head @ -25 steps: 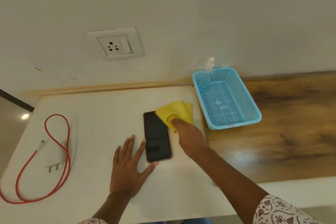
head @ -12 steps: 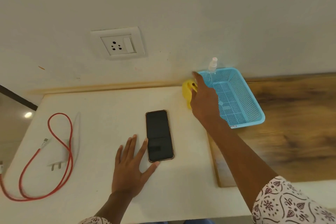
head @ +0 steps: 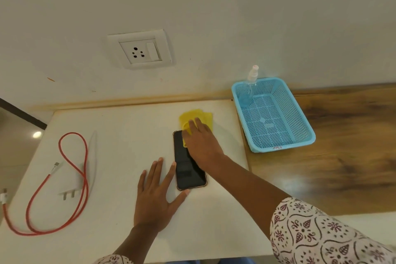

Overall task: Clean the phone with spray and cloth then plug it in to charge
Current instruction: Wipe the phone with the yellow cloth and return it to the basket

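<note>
Half the phone [head: 189,169] on the white table [head: 128,126] is hidden under the right hand [head: 203,146], which presses the yellow cloth [head: 197,117] onto its upper end, fingers closed over it, while the left hand [head: 157,195] lies open and flat beside it, and the red cable [head: 72,180] runs off the left edge.

A white table [head: 128,130] bears a phone [head: 188,176], yellow cloth [head: 205,117], red cable [head: 72,178] and white charger [head: 70,186]; a blue basket [head: 304,133] sits on the wooden top [head: 342,156].
</note>
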`<state>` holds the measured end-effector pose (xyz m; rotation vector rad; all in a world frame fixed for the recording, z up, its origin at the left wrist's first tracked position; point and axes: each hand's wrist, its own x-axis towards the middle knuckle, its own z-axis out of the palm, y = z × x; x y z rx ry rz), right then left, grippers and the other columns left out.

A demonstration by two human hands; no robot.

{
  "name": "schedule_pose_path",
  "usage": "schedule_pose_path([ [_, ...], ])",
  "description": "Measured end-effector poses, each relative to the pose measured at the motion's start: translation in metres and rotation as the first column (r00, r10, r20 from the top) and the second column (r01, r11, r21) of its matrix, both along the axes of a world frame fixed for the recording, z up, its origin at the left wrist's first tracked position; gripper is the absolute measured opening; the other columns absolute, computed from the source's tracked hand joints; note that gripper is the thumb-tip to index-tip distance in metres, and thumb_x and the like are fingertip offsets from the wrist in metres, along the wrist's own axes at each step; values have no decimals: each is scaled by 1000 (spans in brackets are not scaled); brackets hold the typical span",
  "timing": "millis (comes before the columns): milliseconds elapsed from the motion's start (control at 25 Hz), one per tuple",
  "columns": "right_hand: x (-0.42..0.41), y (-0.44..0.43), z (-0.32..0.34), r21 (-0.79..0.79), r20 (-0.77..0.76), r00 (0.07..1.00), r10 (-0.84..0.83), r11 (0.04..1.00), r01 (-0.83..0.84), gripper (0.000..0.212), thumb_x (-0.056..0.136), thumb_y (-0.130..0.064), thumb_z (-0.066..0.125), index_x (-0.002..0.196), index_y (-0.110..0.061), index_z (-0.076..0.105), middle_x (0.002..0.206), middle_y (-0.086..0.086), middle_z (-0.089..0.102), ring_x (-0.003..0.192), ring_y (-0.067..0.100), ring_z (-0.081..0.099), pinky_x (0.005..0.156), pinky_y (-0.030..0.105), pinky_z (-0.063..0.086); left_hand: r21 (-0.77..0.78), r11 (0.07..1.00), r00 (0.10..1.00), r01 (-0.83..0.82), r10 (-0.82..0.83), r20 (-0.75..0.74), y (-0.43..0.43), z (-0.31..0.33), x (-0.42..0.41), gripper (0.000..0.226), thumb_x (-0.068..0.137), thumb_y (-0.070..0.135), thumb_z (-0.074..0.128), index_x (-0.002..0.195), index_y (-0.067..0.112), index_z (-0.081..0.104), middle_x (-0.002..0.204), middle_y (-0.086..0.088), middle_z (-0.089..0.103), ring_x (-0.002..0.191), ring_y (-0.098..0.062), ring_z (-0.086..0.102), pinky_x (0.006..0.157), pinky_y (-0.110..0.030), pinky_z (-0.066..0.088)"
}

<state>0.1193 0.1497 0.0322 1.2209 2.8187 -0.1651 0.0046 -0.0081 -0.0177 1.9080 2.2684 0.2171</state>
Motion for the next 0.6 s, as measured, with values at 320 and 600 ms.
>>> schedule_pose_path([
  [320,-4,-28,-28,-66,-130,959,251,963,-261,51,95,-5,40,144,-9,27,156,21,17,144,36,14,117,46,14,24,1000,999,18,-19,26,-1,2,0,76,85,72,26,137,21,45,150,-13,34,140,-28,30,113,-46,20],
  [600,26,-29,-26,-108,-95,993,71,991,-82,69,94,-5,45,150,-10,5,159,14,5,146,32,4,119,41,10,33,999,1000,5,-6,28,-1,3,1,74,85,72,25,143,26,31,152,-11,30,141,-27,27,115,-45,19],
])
